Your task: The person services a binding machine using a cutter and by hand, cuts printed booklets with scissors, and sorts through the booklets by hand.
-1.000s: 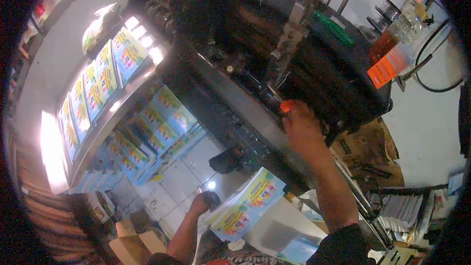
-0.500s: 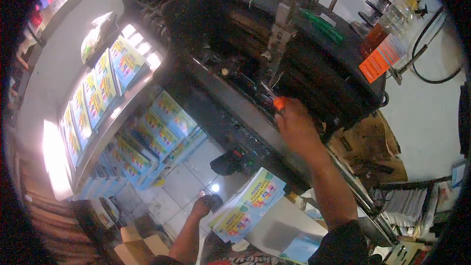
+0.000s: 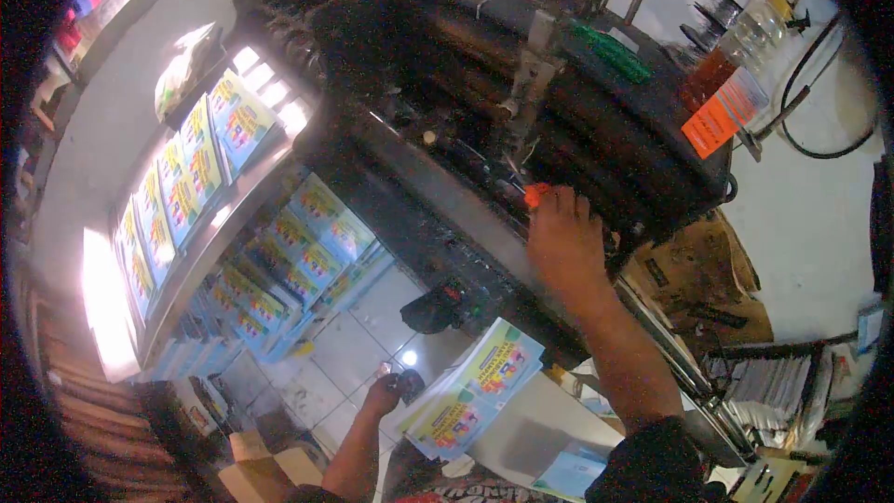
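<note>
Head view: metal bracket near tool in right hand.

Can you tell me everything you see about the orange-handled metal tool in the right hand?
The orange-handled metal tool looks like a screwdriver. Its handle is bright orange, maybe plastic, and partly hidden by the bare right hand gripping it. A thin, straight, greyish shaft slants up and left in the picture, over the big black machine. The tip is too blurred to tell its shape or whether it touches anything.
</note>
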`<state>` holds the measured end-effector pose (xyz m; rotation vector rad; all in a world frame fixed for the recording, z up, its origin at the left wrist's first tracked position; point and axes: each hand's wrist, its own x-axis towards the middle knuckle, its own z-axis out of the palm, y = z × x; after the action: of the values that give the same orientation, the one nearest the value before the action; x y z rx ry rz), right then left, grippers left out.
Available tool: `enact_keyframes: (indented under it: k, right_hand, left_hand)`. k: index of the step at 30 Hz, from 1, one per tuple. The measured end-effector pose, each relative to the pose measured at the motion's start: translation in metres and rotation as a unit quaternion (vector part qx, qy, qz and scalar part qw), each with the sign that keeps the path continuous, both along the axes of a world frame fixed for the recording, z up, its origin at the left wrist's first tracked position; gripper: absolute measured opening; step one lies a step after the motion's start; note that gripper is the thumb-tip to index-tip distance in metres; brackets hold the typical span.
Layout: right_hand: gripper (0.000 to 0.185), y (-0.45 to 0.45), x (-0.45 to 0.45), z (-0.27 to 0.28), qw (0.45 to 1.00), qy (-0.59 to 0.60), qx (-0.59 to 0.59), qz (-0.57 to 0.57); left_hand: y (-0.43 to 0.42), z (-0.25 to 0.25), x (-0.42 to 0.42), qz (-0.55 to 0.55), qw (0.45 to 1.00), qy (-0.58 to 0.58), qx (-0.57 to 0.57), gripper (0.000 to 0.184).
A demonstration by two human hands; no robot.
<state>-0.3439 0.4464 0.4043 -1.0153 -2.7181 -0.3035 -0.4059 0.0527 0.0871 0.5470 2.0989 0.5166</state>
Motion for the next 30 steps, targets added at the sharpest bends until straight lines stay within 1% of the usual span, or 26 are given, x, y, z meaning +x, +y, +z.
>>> enact_keyframes:
  k: [1,2,3,4,5,6,7,8,9,10,11,13,15,17,19,20,22,23,25,27,29,30]
  right_hand:
    - [0.029,-0.001,-0.002,0.002,1.0,0.0,0.002,0.003]
    - [0.029,-0.002,-0.003,0.005,0.999,-0.023,0.029,0.005]
    - [0.029,-0.003,-0.003,0.006,0.997,-0.045,0.054,0.005]
    - [0.029,-0.004,-0.004,0.007,0.997,-0.047,0.055,0.006]
    - [0.029,-0.005,-0.005,0.006,0.998,-0.042,0.036,-0.008]
    - [0.029,-0.006,-0.007,0.005,0.999,-0.037,0.019,-0.019]
    - [0.029,-0.008,-0.007,0.003,0.999,-0.041,0.021,-0.014]
    - [0.03,-0.01,-0.007,0.001,0.999,-0.015,0.04,-0.018]
    - [0.03,-0.011,-0.006,-0.001,0.998,0.011,0.058,-0.022]
    - [0.03,-0.011,-0.008,0.0,0.998,0.009,0.058,-0.019]
    - [0.031,-0.012,-0.008,0.001,0.998,-0.003,0.051,-0.026]
    - [0.031,-0.012,-0.007,0.002,0.998,-0.016,0.042,-0.034]
    - [0.03,-0.011,-0.008,0.003,0.995,-0.058,0.08,-0.027]
    - [0.029,-0.012,-0.009,0.006,0.992,-0.063,0.103,-0.024]
    - [0.028,-0.015,-0.008,0.008,0.99,-0.067,0.125,-0.022]
    - [0.027,-0.014,-0.008,0.009,0.989,-0.069,0.131,-0.018]
    - [0.027,-0.015,-0.008,0.013,0.988,-0.073,0.138,-0.014]
    - [0.027,-0.016,-0.009,0.016,0.988,-0.084,0.127,-0.018]
    - [0.027,-0.018,-0.01,0.016,0.989,-0.095,0.114,-0.024]
    - [0.027,-0.015,-0.011,0.014,0.99,-0.104,0.096,-0.021]
    - [0.026,-0.01,-0.01,0.005,0.99,-0.089,0.113,-0.008]
    - [0.026,-0.009,-0.009,0.003,0.989,-0.074,0.129,0.005]
  left_hand:
    - [0.004,0.008,-0.001,0.013,1.0,-0.026,-0.008,0.041]
    - [0.007,0.013,-0.003,0.016,0.999,-0.028,-0.006,0.041]
    - [0.007,0.015,-0.004,-0.041,0.999,-0.018,0.022,0.036]
    - [0.006,0.016,-0.005,-0.099,0.994,-0.007,0.051,0.031]
    - [-0.002,-0.005,-0.005,-0.096,0.994,-0.008,0.053,0.031]
    - [-0.016,-0.046,-0.002,-0.125,0.985,0.058,0.099,0.033]
    - [-0.024,-0.074,0.0,-0.152,0.97,0.124,0.143,0.034]
    - [-0.025,-0.083,-0.001,-0.148,0.971,0.121,0.144,0.034]
    - [-0.024,-0.083,-0.002,-0.172,0.97,0.11,0.132,0.033]
    - [-0.023,-0.084,-0.002,-0.196,0.968,0.1,0.12,0.031]
    - [-0.024,-0.083,0.0,-0.194,0.969,0.097,0.119,0.031]
    - [-0.028,-0.075,0.004,-0.094,0.99,0.073,0.079,0.033]
    - [-0.031,-0.066,0.001,-0.1,0.989,0.07,0.086,0.033]
    - [-0.033,-0.062,0.0,-0.107,0.987,0.07,0.093,0.034]
    - [-0.036,-0.057,0.0,-0.058,0.992,0.05,0.101,0.033]
    - [-0.035,-0.055,-0.001,-0.059,0.992,0.051,0.102,0.033]
    - [-0.029,-0.036,-0.001,-0.006,0.997,0.039,0.06,0.032]
    - [-0.027,-0.038,-0.002,-0.004,0.997,0.04,0.062,0.032]
    - [-0.03,-0.045,-0.003,-0.046,0.993,0.071,0.077,0.03]
    - [-0.039,-0.061,-0.004,-0.06,0.992,0.063,0.09,0.03]
    - [-0.041,-0.069,-0.004,-0.075,0.99,0.052,0.104,0.03]
    - [-0.039,-0.072,-0.004,-0.101,0.986,0.066,0.113,0.031]
